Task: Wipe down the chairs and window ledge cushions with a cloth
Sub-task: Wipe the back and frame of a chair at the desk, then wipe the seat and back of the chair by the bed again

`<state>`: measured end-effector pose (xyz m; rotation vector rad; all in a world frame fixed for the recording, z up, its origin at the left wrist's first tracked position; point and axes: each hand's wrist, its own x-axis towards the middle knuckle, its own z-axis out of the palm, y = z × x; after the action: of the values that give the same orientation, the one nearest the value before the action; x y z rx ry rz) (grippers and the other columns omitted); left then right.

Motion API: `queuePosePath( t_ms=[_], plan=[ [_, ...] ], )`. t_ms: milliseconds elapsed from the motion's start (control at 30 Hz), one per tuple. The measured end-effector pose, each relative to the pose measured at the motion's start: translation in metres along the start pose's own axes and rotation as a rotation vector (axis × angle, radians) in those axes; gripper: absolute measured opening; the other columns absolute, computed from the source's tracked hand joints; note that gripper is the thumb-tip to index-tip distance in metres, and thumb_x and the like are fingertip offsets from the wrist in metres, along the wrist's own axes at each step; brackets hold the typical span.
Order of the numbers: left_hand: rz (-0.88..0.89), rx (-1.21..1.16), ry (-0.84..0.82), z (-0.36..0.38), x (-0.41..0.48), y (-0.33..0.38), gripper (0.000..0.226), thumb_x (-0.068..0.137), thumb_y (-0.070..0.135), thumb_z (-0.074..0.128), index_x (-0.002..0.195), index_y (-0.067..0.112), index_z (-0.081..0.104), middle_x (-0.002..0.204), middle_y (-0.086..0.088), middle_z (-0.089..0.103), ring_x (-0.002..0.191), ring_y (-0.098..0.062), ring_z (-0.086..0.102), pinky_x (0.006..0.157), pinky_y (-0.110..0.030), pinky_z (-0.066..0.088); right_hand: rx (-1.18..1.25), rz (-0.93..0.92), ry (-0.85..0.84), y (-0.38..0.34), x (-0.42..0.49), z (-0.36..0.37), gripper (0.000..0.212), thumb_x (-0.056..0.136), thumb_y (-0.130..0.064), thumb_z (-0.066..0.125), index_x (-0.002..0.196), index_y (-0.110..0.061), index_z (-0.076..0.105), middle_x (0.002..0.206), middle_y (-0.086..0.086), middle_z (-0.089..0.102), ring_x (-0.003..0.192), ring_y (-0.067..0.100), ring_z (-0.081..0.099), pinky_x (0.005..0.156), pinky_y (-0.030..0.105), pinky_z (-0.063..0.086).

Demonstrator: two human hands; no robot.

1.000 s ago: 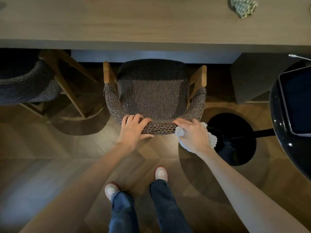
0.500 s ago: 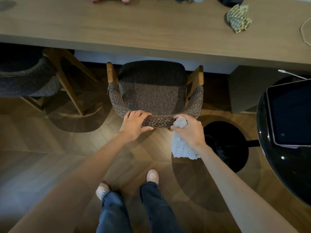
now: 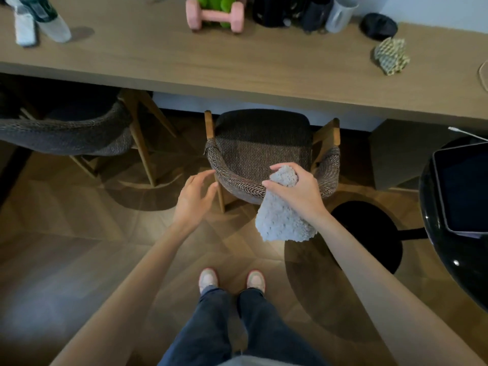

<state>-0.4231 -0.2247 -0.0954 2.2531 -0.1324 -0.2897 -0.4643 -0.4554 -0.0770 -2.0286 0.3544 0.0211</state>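
Observation:
A woven brown chair (image 3: 261,146) with wooden legs stands half under the long wooden counter (image 3: 211,62), its curved backrest toward me. My right hand (image 3: 295,188) rests on the top of the backrest, shut on a grey knobbly cloth (image 3: 282,220) that hangs down behind the chair. My left hand (image 3: 195,196) hovers just left of the backrest, fingers spread, touching nothing. A second woven chair (image 3: 74,133) sits to the left under the counter.
On the counter lie a pink dumbbell (image 3: 214,17), a bottle (image 3: 50,19), dark cups (image 3: 303,11) and a patterned cloth (image 3: 390,59). A glossy black round table (image 3: 449,249) with a tablet (image 3: 464,186) stands at right, its black base (image 3: 369,233) on the wooden floor.
My left hand has let go of the backrest and pulled away to the left. My right hand has shifted the cloth up onto the backrest top. The view has tilted up.

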Motion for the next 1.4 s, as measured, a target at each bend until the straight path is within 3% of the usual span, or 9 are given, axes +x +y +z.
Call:
queuePosePath(
  t_ms=[167, 367, 500, 633, 733, 800, 900, 1133, 1400],
  plan=[
    [-0.053, -0.117, -0.056, -0.018, 0.019, -0.012, 0.036, 0.098, 0.021, 0.050, 0.133, 0.016, 0.050, 0.130, -0.008, 0.054, 0.108, -0.013, 0.055, 0.099, -0.037, 0.046, 0.021, 0.012, 0.073, -0.021, 0.008, 0.024, 0.032, 0.069, -0.054, 0.075, 0.096, -0.047, 0.059, 0.098, -0.027, 0.058, 0.092, -0.012, 0.055, 0.070, 0.016, 0.044],
    [-0.134, -0.145, 0.020, -0.059, 0.051, -0.034, 0.038, 0.098, 0.026, 0.050, 0.135, 0.022, 0.047, 0.133, -0.003, 0.053, 0.106, -0.009, 0.053, 0.090, -0.025, 0.045, 0.071, -0.006, 0.050, -0.057, 0.049, 0.067, 0.029, 0.072, -0.054, 0.073, 0.096, -0.046, 0.058, 0.095, -0.034, 0.055, 0.092, -0.014, 0.053, 0.068, 0.011, 0.040],
    [-0.210, -0.149, 0.119, -0.100, 0.074, -0.053, 0.038, 0.098, 0.025, 0.049, 0.136, 0.021, 0.046, 0.135, -0.005, 0.051, 0.117, -0.016, 0.053, 0.097, -0.029, 0.046, 0.116, -0.051, -0.088, -0.085, 0.096, 0.105, 0.028, 0.076, -0.048, 0.073, 0.100, -0.041, 0.060, 0.094, -0.029, 0.058, 0.090, -0.014, 0.055, 0.063, 0.000, 0.040],
    [-0.272, -0.173, 0.233, -0.143, 0.093, -0.077, 0.038, 0.099, 0.022, 0.048, 0.136, 0.016, 0.047, 0.133, -0.008, 0.052, 0.115, -0.016, 0.054, 0.094, -0.027, 0.047, 0.101, -0.101, -0.257, -0.112, 0.153, 0.148, 0.026, 0.077, -0.047, 0.073, 0.099, -0.040, 0.062, 0.096, -0.019, 0.061, 0.090, -0.005, 0.060, 0.068, 0.013, 0.047],
    [-0.332, -0.180, 0.331, -0.171, 0.100, -0.100, 0.037, 0.099, 0.022, 0.048, 0.135, 0.016, 0.047, 0.129, -0.007, 0.055, 0.097, -0.005, 0.056, 0.072, -0.009, 0.049, 0.061, -0.136, -0.404, -0.137, 0.188, 0.182, 0.030, 0.078, -0.047, 0.073, 0.104, -0.037, 0.062, 0.104, -0.013, 0.061, 0.097, 0.002, 0.059, 0.077, 0.021, 0.048],
    [-0.391, -0.172, 0.406, -0.187, 0.101, -0.117, 0.035, 0.098, 0.024, 0.049, 0.133, 0.019, 0.049, 0.127, -0.004, 0.056, 0.093, -0.002, 0.055, 0.061, -0.003, 0.043, 0.027, -0.179, -0.487, -0.157, 0.206, 0.204, 0.031, 0.079, -0.046, 0.072, 0.106, -0.035, 0.061, 0.102, -0.017, 0.060, 0.096, -0.001, 0.059, 0.076, 0.016, 0.047],
    [-0.466, -0.183, 0.530, -0.209, 0.099, -0.145, 0.033, 0.097, 0.025, 0.050, 0.130, 0.021, 0.052, 0.125, 0.000, 0.058, 0.103, -0.005, 0.056, 0.069, -0.005, 0.039, 0.000, -0.230, -0.595, -0.185, 0.225, 0.239, 0.033, 0.080, -0.046, 0.071, 0.108, -0.033, 0.060, 0.103, -0.017, 0.059, 0.092, -0.004, 0.058, 0.066, 0.008, 0.041],
    [-0.689, -0.322, 0.754, -0.267, 0.098, -0.217, 0.042, 0.096, 0.029, 0.053, 0.136, 0.021, 0.046, 0.126, -0.003, 0.056, 0.107, -0.014, 0.055, 0.089, -0.031, 0.046, -0.117, -0.327, -0.751, -0.229, 0.250, 0.343, 0.030, 0.081, -0.042, 0.071, 0.106, -0.036, 0.054, 0.101, -0.020, 0.053, 0.095, -0.001, 0.055, 0.072, 0.009, 0.040],
    [-0.856, -0.597, 0.697, -0.366, 0.162, -0.325, 0.061, 0.096, 0.041, 0.048, 0.149, 0.027, 0.021, 0.139, -0.009, 0.045, 0.108, -0.021, 0.054, 0.074, -0.034, 0.050, -0.278, -0.443, -0.774, -0.246, 0.265, 0.496, 0.046, 0.079, -0.043, 0.073, 0.118, -0.039, 0.050, 0.115, -0.010, 0.049, 0.097, 0.001, 0.049, 0.078, 0.010, 0.037]
  ],
)
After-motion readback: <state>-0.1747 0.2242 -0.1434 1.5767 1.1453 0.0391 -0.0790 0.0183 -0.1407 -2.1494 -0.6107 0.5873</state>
